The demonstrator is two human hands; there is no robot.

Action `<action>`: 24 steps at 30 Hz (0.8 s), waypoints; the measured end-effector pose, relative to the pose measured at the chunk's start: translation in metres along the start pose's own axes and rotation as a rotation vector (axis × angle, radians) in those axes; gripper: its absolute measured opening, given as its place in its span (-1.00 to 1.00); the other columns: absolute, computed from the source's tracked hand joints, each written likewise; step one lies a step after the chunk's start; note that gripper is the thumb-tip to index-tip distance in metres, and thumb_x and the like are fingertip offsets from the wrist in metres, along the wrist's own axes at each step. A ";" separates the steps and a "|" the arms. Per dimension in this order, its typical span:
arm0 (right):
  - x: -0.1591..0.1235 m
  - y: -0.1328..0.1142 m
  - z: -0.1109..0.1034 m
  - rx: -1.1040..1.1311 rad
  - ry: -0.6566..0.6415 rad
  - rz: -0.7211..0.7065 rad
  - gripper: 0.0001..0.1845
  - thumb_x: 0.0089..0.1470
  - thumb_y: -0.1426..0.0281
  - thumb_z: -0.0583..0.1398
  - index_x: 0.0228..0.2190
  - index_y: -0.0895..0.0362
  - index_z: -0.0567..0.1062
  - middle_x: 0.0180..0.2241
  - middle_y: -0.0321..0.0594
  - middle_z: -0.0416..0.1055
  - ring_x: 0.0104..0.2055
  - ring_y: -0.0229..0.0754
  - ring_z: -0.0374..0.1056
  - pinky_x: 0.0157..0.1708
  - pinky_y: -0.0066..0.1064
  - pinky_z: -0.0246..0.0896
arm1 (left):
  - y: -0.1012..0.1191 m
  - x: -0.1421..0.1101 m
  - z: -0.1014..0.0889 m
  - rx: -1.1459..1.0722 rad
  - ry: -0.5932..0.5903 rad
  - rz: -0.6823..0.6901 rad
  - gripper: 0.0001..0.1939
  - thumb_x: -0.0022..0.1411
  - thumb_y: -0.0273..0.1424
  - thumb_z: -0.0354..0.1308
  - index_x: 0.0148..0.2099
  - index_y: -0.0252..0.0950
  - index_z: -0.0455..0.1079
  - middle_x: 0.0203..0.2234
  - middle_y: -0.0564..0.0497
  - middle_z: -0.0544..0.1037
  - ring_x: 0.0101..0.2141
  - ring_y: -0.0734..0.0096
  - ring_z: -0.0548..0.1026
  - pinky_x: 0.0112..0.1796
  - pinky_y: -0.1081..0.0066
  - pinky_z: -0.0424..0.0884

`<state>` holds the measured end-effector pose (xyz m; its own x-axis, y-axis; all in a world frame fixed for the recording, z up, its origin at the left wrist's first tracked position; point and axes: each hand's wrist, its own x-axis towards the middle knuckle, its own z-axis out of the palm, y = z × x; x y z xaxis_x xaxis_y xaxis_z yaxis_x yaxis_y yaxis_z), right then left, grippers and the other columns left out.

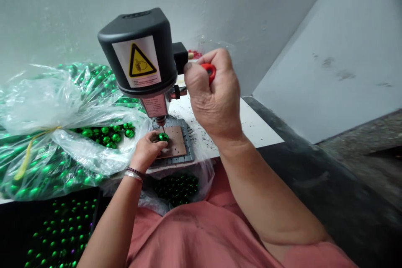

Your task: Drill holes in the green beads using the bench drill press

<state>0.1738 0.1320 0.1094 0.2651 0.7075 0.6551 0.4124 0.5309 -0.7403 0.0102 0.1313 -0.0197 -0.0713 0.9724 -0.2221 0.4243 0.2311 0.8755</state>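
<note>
Left hand [147, 150]: fingers [156, 136] clamped on green bead [163, 137], resting on brown pad [177, 142] beneath drill [138, 50]. Right hand [213, 96]: fingers [201, 60] closed around red handle [209, 71]. Bagged beads [37, 163] beside, on desk [232, 123].

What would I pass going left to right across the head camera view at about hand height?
Clear plastic bag of shiny green balls → left hand → green ball → brown pad → right forearm → white tabletop

Drill head [138, 50] overhead, plastic bag [37, 104] crowding left
</note>
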 end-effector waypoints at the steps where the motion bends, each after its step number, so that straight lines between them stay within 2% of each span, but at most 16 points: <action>1: 0.005 -0.001 0.000 -0.013 -0.010 0.009 -0.72 0.07 0.18 0.07 -0.49 0.09 0.13 -0.57 -0.42 0.06 -0.55 -0.47 0.00 -0.48 -0.54 0.06 | 0.001 0.000 0.001 0.032 0.014 0.004 -0.60 -0.11 -0.30 0.22 -0.15 -0.29 0.40 -0.39 0.03 0.53 -0.63 0.60 0.33 -0.58 0.51 0.28; 6: 0.021 0.000 0.002 -0.049 -0.034 -0.002 -0.68 0.07 0.16 0.07 -0.51 0.10 0.12 -0.59 -0.44 0.06 -0.56 -0.47 -0.01 -0.47 -0.52 0.01 | 0.006 0.000 0.003 0.275 0.086 0.054 -0.62 -0.09 -0.31 0.22 -0.15 -0.26 0.43 -0.41 0.01 0.55 -0.48 0.42 0.46 -0.45 0.45 0.32; 9: 0.021 0.003 0.001 0.009 -0.044 -0.018 -0.65 0.06 0.10 0.06 -0.51 0.10 0.14 -0.60 -0.44 0.08 -0.58 -0.47 0.00 -0.49 -0.51 0.02 | 0.006 -0.002 0.001 0.432 0.103 0.099 -0.65 -0.07 -0.29 0.21 -0.16 -0.22 0.43 -0.40 0.03 0.56 -0.40 0.36 0.48 -0.39 0.43 0.32; 13: 0.018 0.003 0.001 0.037 -0.042 -0.012 -0.67 0.06 0.11 0.05 -0.50 0.09 0.14 -0.59 -0.42 0.12 -0.57 -0.45 0.03 -0.49 -0.52 0.06 | 0.002 -0.005 -0.002 0.497 0.102 0.135 -0.64 -0.01 -0.25 0.18 -0.11 -0.18 0.42 -0.37 0.04 0.56 -0.36 0.34 0.48 -0.33 0.42 0.32; 18: 0.014 0.000 0.001 0.027 0.002 0.004 -0.71 0.03 0.17 0.10 -0.51 0.09 0.16 -0.57 -0.38 0.13 -0.52 -0.43 0.02 -0.51 -0.53 0.05 | 0.002 -0.007 -0.001 0.568 0.090 0.146 -0.53 0.03 -0.23 0.16 0.03 -0.18 0.37 -0.28 -0.01 0.57 -0.29 0.30 0.49 -0.25 0.39 0.34; 21: 0.013 -0.001 0.001 0.020 -0.005 0.016 -0.71 0.05 0.19 0.10 -0.51 0.09 0.15 -0.58 -0.39 0.09 -0.53 -0.44 0.01 -0.50 -0.53 0.04 | 0.003 -0.007 -0.001 0.603 0.067 0.154 -0.47 0.07 -0.24 0.14 0.13 -0.17 0.32 -0.11 -0.04 0.54 -0.17 0.26 0.48 -0.13 0.37 0.32; 24: 0.012 0.000 0.001 0.028 -0.004 0.014 -0.71 0.05 0.18 0.09 -0.51 0.09 0.14 -0.57 -0.40 0.09 -0.54 -0.45 0.03 -0.51 -0.53 0.04 | 0.004 -0.007 -0.003 0.605 0.037 0.165 -0.47 0.10 -0.21 0.12 0.14 -0.20 0.32 0.03 -0.07 0.46 -0.04 0.19 0.43 -0.04 0.33 0.28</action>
<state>0.1756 0.1412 0.1176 0.2673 0.7165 0.6443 0.3838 0.5341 -0.7533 0.0098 0.1255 -0.0136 0.0120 0.9967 -0.0806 0.8675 0.0297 0.4965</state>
